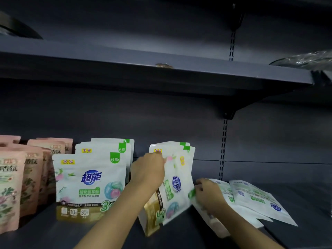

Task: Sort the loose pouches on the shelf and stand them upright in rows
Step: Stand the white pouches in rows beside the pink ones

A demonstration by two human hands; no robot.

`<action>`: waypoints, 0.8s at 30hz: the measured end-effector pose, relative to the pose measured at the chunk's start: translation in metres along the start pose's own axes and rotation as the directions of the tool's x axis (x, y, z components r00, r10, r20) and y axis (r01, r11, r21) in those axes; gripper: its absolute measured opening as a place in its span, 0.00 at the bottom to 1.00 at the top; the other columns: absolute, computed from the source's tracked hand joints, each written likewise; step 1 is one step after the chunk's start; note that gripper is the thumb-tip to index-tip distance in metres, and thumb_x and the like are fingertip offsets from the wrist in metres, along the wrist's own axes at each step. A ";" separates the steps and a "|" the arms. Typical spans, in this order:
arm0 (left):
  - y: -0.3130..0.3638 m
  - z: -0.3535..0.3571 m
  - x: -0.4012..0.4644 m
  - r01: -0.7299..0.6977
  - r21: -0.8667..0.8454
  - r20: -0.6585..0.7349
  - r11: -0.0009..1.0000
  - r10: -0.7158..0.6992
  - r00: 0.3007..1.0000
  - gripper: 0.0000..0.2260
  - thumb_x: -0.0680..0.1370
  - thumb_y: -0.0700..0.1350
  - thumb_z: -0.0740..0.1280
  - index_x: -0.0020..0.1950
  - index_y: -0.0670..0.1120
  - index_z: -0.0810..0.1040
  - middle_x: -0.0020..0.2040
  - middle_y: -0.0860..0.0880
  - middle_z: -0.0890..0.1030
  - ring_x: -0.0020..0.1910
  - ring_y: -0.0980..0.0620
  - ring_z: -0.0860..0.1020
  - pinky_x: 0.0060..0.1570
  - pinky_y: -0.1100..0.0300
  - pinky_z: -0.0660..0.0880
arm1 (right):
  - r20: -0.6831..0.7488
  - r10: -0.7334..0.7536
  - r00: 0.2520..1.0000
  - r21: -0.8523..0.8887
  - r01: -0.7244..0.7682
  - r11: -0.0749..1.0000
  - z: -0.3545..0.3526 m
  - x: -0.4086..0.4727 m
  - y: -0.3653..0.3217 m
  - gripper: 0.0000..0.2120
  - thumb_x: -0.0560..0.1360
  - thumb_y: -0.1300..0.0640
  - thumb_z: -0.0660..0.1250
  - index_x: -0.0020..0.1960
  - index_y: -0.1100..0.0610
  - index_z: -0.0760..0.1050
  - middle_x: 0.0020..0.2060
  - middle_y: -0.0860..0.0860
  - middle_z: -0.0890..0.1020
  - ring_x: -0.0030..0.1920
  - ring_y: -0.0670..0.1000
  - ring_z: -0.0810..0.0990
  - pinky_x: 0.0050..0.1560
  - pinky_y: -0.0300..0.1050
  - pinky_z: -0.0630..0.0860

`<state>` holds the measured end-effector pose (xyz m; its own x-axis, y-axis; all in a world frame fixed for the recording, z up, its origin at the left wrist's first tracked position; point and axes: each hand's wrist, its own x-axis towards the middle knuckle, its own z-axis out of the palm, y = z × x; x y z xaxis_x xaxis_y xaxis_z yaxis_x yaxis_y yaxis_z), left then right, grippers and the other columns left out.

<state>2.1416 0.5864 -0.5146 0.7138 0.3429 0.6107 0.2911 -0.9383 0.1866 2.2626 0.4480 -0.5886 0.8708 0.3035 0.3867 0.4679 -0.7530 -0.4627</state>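
Her left hand steadies the tilting white-and-gold plastic pouch, while her right hand, nearer, pinches a flat white pouch lying lengthwise toward her.

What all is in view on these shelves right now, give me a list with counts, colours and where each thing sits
Pink pouches: several, exact count unclear, pink with floral print, upright in rows at far left of the lower shelf.
White pouches, finished row: at least three, white with green tabs and gold bases, upright, right of the pink ones.
White pouches, second row: about three, same design, tilted, centre of shelf.
Flat white pouches: at least two, white and green, lying on the shelf at right.
Upper shelf: one, dark grey, above.
Clear plastic wrap: one, on the upper shelf at right.
Left hand: holds the second row's front pouch near its top.
Right hand: fingers grip a flat pouch's edge.
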 end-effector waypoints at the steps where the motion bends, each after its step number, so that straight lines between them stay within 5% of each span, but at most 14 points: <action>1: 0.002 -0.004 -0.001 -0.007 -0.019 -0.067 1.000 0.006 0.998 0.13 0.82 0.49 0.52 0.56 0.44 0.73 0.54 0.44 0.80 0.53 0.42 0.78 0.42 0.55 0.69 | -0.009 -0.011 1.000 0.008 0.011 1.000 -0.001 -0.001 -0.001 0.12 0.78 0.61 0.56 0.55 0.60 0.76 0.54 0.57 0.81 0.54 0.56 0.77 0.44 0.40 0.68; 4: 0.002 -0.007 -0.001 -0.019 -0.196 -0.245 0.980 -0.031 0.969 0.14 0.82 0.50 0.51 0.53 0.44 0.73 0.47 0.44 0.81 0.47 0.42 0.78 0.38 0.55 0.68 | -0.059 -0.042 0.997 0.016 0.043 0.999 -0.004 -0.006 -0.007 0.07 0.78 0.60 0.56 0.45 0.57 0.71 0.50 0.58 0.81 0.48 0.55 0.77 0.41 0.40 0.63; 9: -0.005 0.004 -0.002 -0.007 -0.659 -0.319 0.752 -0.270 0.908 0.13 0.81 0.46 0.56 0.38 0.44 0.70 0.32 0.50 0.74 0.34 0.49 0.73 0.32 0.57 0.67 | -0.077 -0.081 0.994 0.286 0.100 0.953 -0.013 -0.020 -0.024 0.10 0.76 0.57 0.63 0.56 0.59 0.75 0.48 0.49 0.80 0.47 0.49 0.77 0.43 0.36 0.67; 17: -0.010 0.013 -0.005 0.030 -0.788 -0.264 0.615 -0.382 0.885 0.13 0.81 0.47 0.57 0.41 0.42 0.72 0.33 0.50 0.74 0.34 0.50 0.72 0.34 0.57 0.68 | -0.113 0.015 0.993 0.331 0.023 0.943 -0.018 -0.033 -0.032 0.10 0.77 0.61 0.57 0.53 0.60 0.76 0.50 0.53 0.82 0.51 0.54 0.78 0.43 0.41 0.70; 20: -0.008 0.017 -0.007 0.024 -0.799 -0.274 0.601 -0.399 0.875 0.13 0.81 0.47 0.57 0.41 0.42 0.71 0.32 0.50 0.73 0.32 0.52 0.71 0.30 0.59 0.65 | -0.106 0.091 0.990 0.669 0.003 0.743 -0.022 -0.043 -0.038 0.08 0.79 0.57 0.57 0.45 0.56 0.74 0.43 0.50 0.81 0.46 0.51 0.78 0.43 0.43 0.74; 22: -0.005 0.020 -0.008 0.035 -0.821 -0.258 0.570 -0.425 0.868 0.13 0.81 0.47 0.56 0.41 0.42 0.71 0.33 0.50 0.73 0.32 0.54 0.71 0.30 0.61 0.65 | 0.053 0.038 0.998 0.857 -0.065 0.511 -0.024 -0.048 -0.042 0.09 0.77 0.48 0.61 0.51 0.53 0.72 0.47 0.49 0.83 0.48 0.48 0.82 0.47 0.44 0.79; 24: -0.004 0.022 -0.011 0.038 -0.856 -0.229 0.516 -0.445 0.866 0.13 0.81 0.47 0.56 0.42 0.40 0.71 0.34 0.50 0.74 0.32 0.56 0.72 0.30 0.63 0.66 | 0.151 -0.097 0.984 0.867 -0.085 0.491 -0.024 -0.054 -0.043 0.17 0.74 0.48 0.67 0.59 0.49 0.66 0.51 0.45 0.82 0.49 0.43 0.82 0.45 0.38 0.80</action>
<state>2.1471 0.5872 -0.5390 0.3426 0.7038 0.6223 -0.3674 -0.5093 0.7782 2.1923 0.4498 -0.5706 0.8343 0.4593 0.3050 0.2869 0.1106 -0.9515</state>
